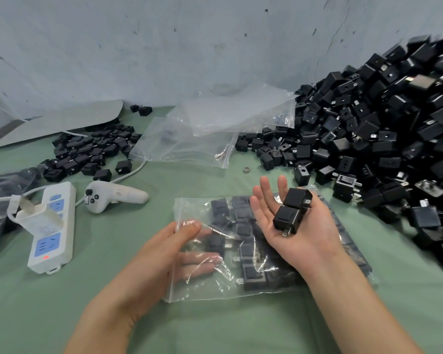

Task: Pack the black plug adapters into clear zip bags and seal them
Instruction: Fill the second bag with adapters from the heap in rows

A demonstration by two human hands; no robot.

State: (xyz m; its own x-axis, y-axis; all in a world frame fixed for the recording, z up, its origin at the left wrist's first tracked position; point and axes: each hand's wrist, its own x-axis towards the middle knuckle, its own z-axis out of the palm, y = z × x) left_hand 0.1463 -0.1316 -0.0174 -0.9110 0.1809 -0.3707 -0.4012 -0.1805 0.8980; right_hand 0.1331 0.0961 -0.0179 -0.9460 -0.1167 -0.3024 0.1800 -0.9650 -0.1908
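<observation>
Here, a clear zip bag [189,208] lies flat on the green table cover [215,328] directly before the person, its mouth facing left. Packed adapters [251,274] fill its middle and right portion in rough rows.

Left hand [161,251]: the thumb presses the upper film at the bag's mouth, while the fingers show through the plastic beneath it, so the film is pinched between them.

Right hand [304,231]: palm up above the bag's right half, index and middle fingers extended. Two loose adapters [288,221] rest on the palm, one touching the other, with metal prongs visible; no finger curls over them. The remaining fingers are hidden behind the adapters.

Surroundings: a large heap of black adapters [384,129] rises at the right against the grey wall [164,47]. A smaller scatter of adapters [92,149] lies at the far left. Between them lie empty clear bags [215,123]. A white power strip [53,226] and a white handheld controller [113,196] lie left of the bag.
</observation>
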